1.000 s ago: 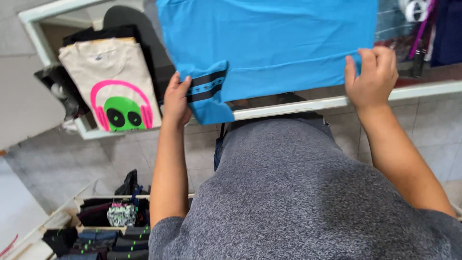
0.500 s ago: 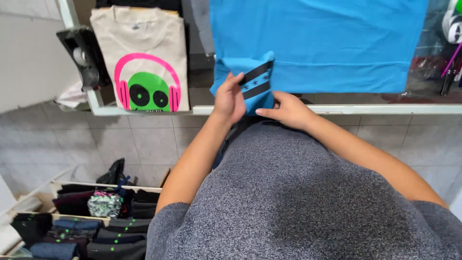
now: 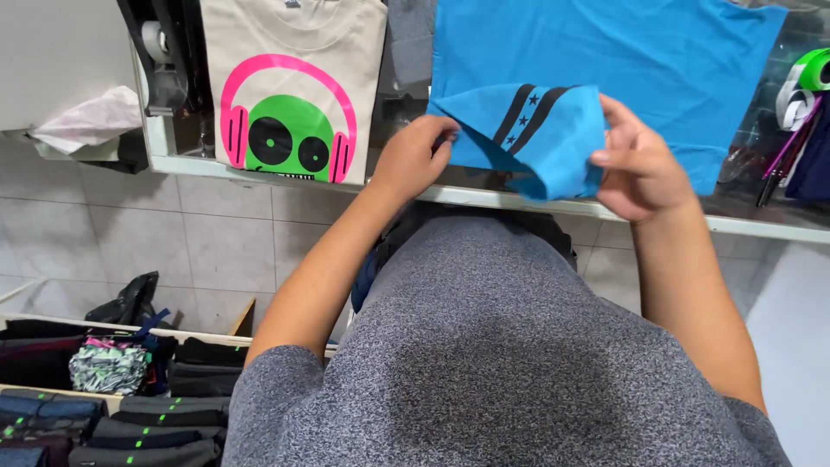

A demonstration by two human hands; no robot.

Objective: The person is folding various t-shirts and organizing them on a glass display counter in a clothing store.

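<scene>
A blue T-shirt (image 3: 640,60) is spread on the glass counter (image 3: 761,220) across the upper right of the frame, and its sleeve (image 3: 536,138), marked with dark stripes and small stars, is turned in over the body of the garment. The step in hand is judged to be the folding of that sleeve. The next move would seem to call for the sleeve to be laid flat and smoothed against the cloth beneath, with its edge kept straight.

The left hand (image 3: 415,156), at centre frame, is pinched shut on the sleeve's left corner, fingers curled onto the cloth. The right hand (image 3: 640,164), right of centre, is closed on the sleeve's right edge, thumb on top and fingers under the fold. The hands are held apart, with the sleeve stretched between them just above the counter's near edge.

A folded cream T-shirt (image 3: 294,95) printed with pink headphones on a green face is seen at upper left, well apart from the hands. Folded dark garments (image 3: 130,415) are stacked in trays at lower left.
</scene>
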